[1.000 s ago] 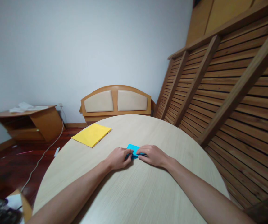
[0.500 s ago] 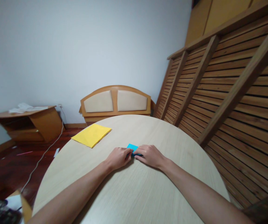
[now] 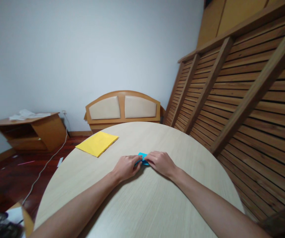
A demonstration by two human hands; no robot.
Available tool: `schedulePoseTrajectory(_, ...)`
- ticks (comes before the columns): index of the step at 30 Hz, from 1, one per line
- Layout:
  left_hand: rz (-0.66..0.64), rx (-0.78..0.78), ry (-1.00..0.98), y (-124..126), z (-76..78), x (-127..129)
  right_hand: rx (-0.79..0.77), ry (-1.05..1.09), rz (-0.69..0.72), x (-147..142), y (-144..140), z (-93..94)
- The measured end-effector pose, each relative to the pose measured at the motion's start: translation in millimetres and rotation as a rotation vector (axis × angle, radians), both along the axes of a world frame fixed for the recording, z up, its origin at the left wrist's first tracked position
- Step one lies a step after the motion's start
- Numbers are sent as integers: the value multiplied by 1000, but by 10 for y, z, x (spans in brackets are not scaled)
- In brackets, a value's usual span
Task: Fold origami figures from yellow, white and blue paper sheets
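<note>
A yellow sheet (image 3: 97, 143) lies far left on the round counter (image 3: 142, 205), then the left hand (image 3: 126, 167) and right hand (image 3: 160, 162) meet fingertip to fingertip, each grip pinched on the small blue folded paper (image 3: 143, 158) lying flat between them.

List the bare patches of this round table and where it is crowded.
Bare: the table between the forearms, the far edge beyond the blue paper, and the right side. Crowded: left hand and right hand pinching the paper; yellow sheets far left.
</note>
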State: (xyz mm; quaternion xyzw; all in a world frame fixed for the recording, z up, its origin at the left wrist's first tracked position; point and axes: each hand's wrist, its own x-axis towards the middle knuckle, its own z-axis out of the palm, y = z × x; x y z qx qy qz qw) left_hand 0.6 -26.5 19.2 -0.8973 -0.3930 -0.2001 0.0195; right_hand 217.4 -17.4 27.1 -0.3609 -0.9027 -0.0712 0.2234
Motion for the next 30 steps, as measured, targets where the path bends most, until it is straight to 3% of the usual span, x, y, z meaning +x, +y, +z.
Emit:
schedulePoseTrajectory(8, -74, 24, -369, -43, 81, -98, 69, 284, -93, 129, 60, 25)
schedulePoseTrajectory(13, -45, -79, -548, 18, 27, -105, -35, 458, -97, 153, 53, 56)
schedulePoseTrajectory(18, 80, -246, -644, 85, -15, -56, -182, 670, -70, 129, 47, 62)
schedulePoseTrajectory(24, 25, -381, -738, 130, -16, -45, -308, 772, 13, 125, 56, 39)
schedulePoseTrajectory(30, 49, -376, -618, 107, -13, -19, -354, 825, 42, 115, 66, 28)
